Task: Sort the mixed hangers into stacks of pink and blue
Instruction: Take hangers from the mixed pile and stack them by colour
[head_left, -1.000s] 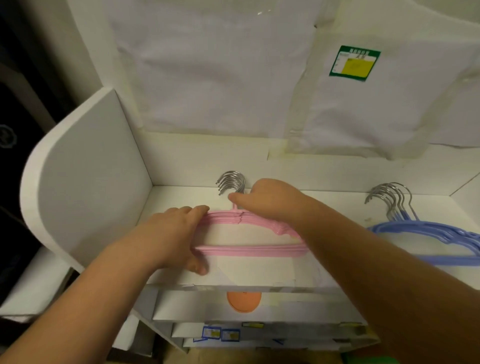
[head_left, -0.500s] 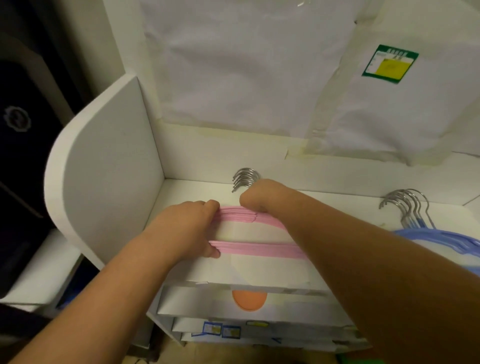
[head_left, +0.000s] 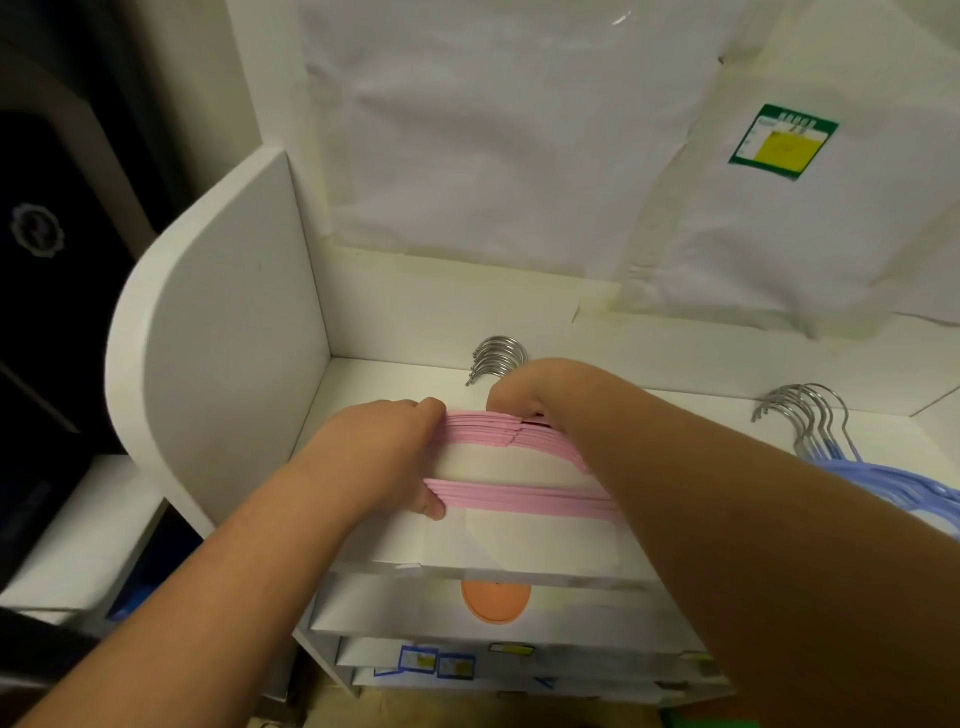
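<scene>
A stack of pink hangers (head_left: 524, 504) lies flat on the white shelf top (head_left: 395, 384), its silver hooks (head_left: 496, 358) pointing to the back wall. My left hand (head_left: 387, 457) clasps the stack's left end, fingers over the top bar and thumb under the bottom bar. My right hand (head_left: 524, 389) is closed on the stack's neck just below the hooks. A stack of blue hangers (head_left: 893, 483) with its own silver hooks lies to the right on the same shelf, partly hidden by my right forearm.
A white side panel (head_left: 218, 364) walls the shelf's left edge. White plastic sheeting with a green and yellow label (head_left: 782, 143) hangs on the back wall. Lower shelves hold flat white packs and an orange disc (head_left: 496, 603).
Both hands have stayed on the pink stack, the left one gripping its left end more tightly. The view has shifted left, so the blue stack sits nearer the right edge.
</scene>
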